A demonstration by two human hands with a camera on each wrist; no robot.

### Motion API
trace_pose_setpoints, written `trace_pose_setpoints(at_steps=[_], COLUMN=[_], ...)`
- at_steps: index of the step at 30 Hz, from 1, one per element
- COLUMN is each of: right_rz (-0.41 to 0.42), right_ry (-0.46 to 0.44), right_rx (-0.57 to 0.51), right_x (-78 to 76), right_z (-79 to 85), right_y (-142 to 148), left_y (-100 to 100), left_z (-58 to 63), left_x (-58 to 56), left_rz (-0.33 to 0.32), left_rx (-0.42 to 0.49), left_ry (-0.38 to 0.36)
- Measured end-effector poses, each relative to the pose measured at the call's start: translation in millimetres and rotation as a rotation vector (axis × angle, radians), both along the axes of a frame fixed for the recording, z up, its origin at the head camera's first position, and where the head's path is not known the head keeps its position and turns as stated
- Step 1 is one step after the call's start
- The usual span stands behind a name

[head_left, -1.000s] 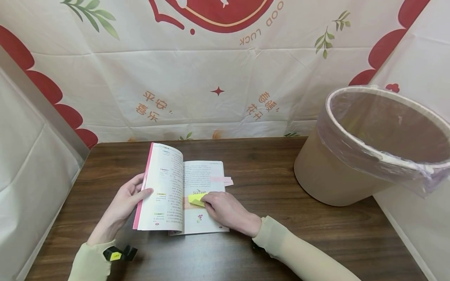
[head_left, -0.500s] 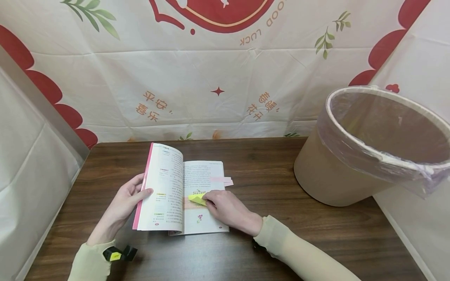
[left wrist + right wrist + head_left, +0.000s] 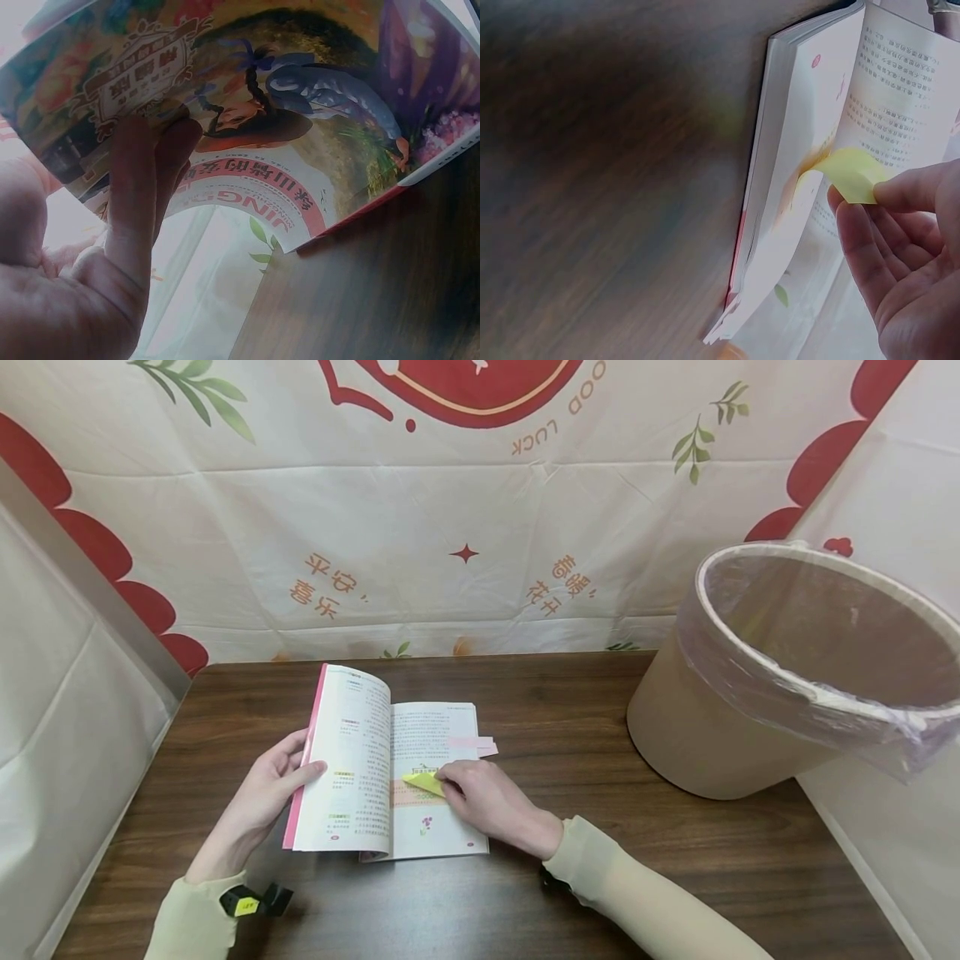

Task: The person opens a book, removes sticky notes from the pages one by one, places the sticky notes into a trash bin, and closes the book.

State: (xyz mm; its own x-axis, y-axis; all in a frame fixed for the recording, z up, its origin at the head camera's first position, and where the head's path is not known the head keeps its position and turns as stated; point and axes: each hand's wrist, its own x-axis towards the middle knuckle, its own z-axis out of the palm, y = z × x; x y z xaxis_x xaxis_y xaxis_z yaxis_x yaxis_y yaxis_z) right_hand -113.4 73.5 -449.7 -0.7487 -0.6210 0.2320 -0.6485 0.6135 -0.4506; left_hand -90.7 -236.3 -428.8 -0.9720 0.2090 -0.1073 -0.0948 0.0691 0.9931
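An open book point(image 3: 438, 727) lies on the table, its left half raised. My left hand point(image 3: 265, 793) grips that raised half at the outer edge, thumb on the page and fingers behind the cover. In the left wrist view the illustrated cover point(image 3: 315, 142) shows, with fingers against it. Between thumb and fingertips, my right hand point(image 3: 491, 802) pinches a yellow sticky note point(image 3: 847, 172) over the right page. The note curls up at the pinched end, while its other end still meets the page. Pink sticky tabs point(image 3: 472, 743) stick out from the book's right edge.
A tan bin point(image 3: 712, 718) with a clear plastic liner stands at the right of the wooden table point(image 3: 555, 710). Behind the table hangs a white printed cloth point(image 3: 420, 527). Black straps point(image 3: 243, 902) sit on the wrists.
My right hand has shifted slightly to the right and the yellow sticky note has lifted, baring more of the printed page beneath. The left hand and the book stay put.
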Motion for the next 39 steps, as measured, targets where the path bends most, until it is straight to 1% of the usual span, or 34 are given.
trace_pose_setpoints(at_steps=[16,27,39], right_rz=[-0.035,-0.073,-0.085], right_ry=[0.003,-0.017,-0.026], right_rx=[-0.02,-0.008,-0.014], right_x=[-2.4,-2.0,-2.1], right_z=[-0.5,0.7,1.5], right_y=[4,8,11], left_y=[1,2,3], left_z=[2.4,2.3,1.7], left_x=[-0.1,0.4,0.9], left_rz=[0.014,0.007,-0.006], left_rx=[-0.012,-0.003,0.016], left_ry=[-0.005,-0.002,0.004])
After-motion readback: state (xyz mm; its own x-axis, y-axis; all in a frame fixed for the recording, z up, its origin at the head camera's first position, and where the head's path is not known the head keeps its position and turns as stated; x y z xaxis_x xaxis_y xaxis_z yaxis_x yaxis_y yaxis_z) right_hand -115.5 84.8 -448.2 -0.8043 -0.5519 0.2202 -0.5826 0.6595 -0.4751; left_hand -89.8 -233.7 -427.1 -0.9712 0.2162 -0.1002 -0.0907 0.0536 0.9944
